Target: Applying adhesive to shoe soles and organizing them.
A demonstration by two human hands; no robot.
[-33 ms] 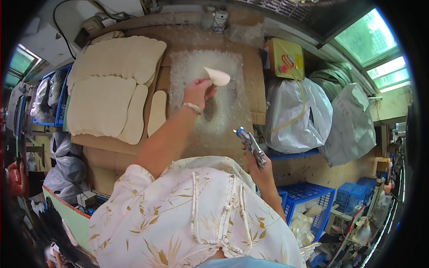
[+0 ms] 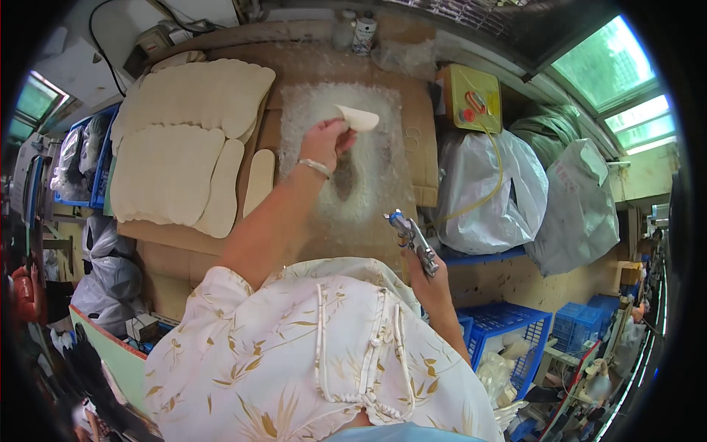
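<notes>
A cream insole [image 2: 359,118] is pinched by one end in my left hand [image 2: 325,144], its free end curling up above the work surface. Beneath it lies a whitish, residue-coated patch [image 2: 383,166] with a darker mark in the middle. My right hand [image 2: 429,284] grips a metal spray gun [image 2: 414,239] with a blue part near its tip, at the right front of the surface. One single insole [image 2: 259,180] lies flat left of the coated patch, partly behind my left forearm. Overlapping rows of insoles [image 2: 168,173] cover the cardboard farther left.
Brown cardboard [image 2: 420,158] covers the table. To the right are a yellow can [image 2: 479,77] with a hose, a white plastic bag [image 2: 490,188] and a grey bag [image 2: 578,210]. A bottle [image 2: 364,33] stands at the back. A blue crate [image 2: 508,317] sits low at right.
The insole in my left hand has tilted slightly, and the hand has shifted a little to the left. My right hand and the spray gun look unmoved.
</notes>
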